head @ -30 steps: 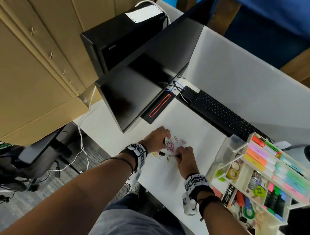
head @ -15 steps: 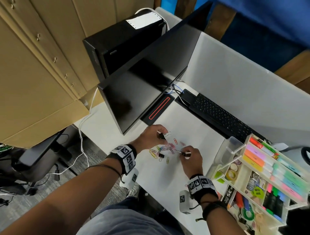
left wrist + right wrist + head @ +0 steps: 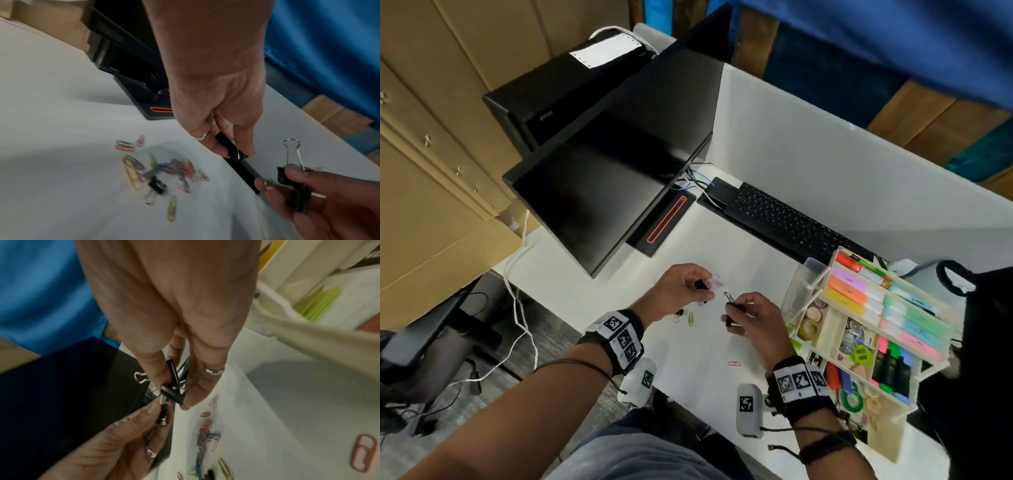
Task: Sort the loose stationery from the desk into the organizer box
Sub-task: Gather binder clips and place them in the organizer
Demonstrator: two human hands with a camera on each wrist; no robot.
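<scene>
Both hands have lifted off the worktop (image 3: pixel 681 359), the left hand (image 3: pixel 681 287) and right hand (image 3: pixel 751 317) each pinching black binder clips (image 3: pixel 730 301), ready for the organizer box (image 3: pixel 822 339).

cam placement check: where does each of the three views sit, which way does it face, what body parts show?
Head: above, facing down at white desk; both forearms, left hand, right hand.
Left wrist: along left hand toward coloured paper clips.
Right wrist: along right hand; left hand enters below.
Shared: black binder clips in both hands.

Black binder clips (image 3: pixel 730 301) pinched aloft; coloured paper clips (image 3: pixel 162 170) scattered on desk.
</scene>
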